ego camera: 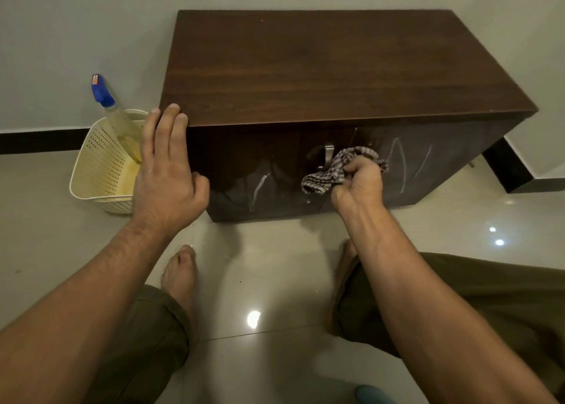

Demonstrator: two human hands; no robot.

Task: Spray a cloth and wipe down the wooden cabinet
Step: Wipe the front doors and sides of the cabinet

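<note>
Low dark wooden cabinet (336, 67) stands against the pale wall, filling the upper centre and right of the frame. Top is brown wood grain; the front doors are darker and glossy, with pale streaks on both panels.

Left hand (168, 174): fingers straight and together, spread flat over the cabinet's upper left front corner. Fingertips lie on the top edge and the thumb rests against the front face. It holds nothing.

Right hand (359, 183): fingers curled tight round a bunched grey checked cloth (330, 174), centre of frame. The cloth sits at the cabinet front, just beside the metal door handle (327, 154) and slightly below it. Cannot tell whether the cloth actually presses on the door.

Spray bottle (116, 113): clear body, blue trigger head, standing tilted in a cream perforated basket (97, 165) at left of frame. The basket is on the floor, just beside the cabinet's left end and partly hidden behind the left hand.

Floor (275, 266): glossy pale tiles carrying bright light spots. Two bare feet and olive trouser legs show in the lower frame, facing the cabinet.
</note>
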